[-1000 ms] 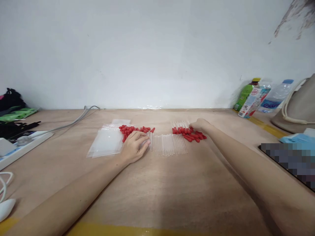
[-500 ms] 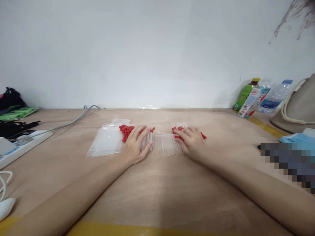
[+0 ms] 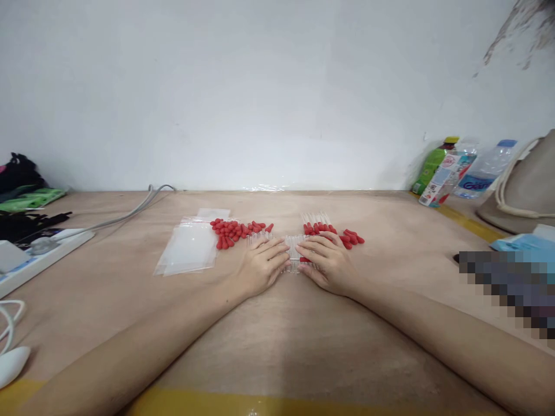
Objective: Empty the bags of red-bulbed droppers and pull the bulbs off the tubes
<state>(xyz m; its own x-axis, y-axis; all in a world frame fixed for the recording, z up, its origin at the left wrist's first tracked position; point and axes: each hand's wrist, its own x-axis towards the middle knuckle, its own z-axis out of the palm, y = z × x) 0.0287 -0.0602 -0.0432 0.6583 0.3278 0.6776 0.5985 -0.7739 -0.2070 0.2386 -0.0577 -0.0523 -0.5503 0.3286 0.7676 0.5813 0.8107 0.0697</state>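
Over a row of clear glass dropper tubes (image 3: 293, 241), my two hands face each other. My left hand (image 3: 262, 263) has its fingers closed around the end of a thin glass tube, partly hidden by them. In my right hand (image 3: 330, 261), a red rubber bulb (image 3: 305, 260) is pinched between thumb and fingers. The tube and the bulb lie in line between the hands; whether they are joined I cannot tell. Loose red bulbs (image 3: 232, 230) are heaped beyond my left hand. Droppers with red bulbs fitted (image 3: 317, 227) lie behind my right hand, beside several bulbs (image 3: 353, 237).
Clear plastic bags (image 3: 188, 248) lie left of the bulbs. A power strip (image 3: 47, 254) with a grey cable sits at the far left, near a white mouse-like object (image 3: 13, 365). Bottles (image 3: 488, 170), a carton (image 3: 446, 179) and a beige bag (image 3: 529, 179) stand at the right.
My left hand has moved right from the heap of bulbs to the middle of the tubes. My right hand has come slightly left and nearer, bringing a red bulb to meet it.
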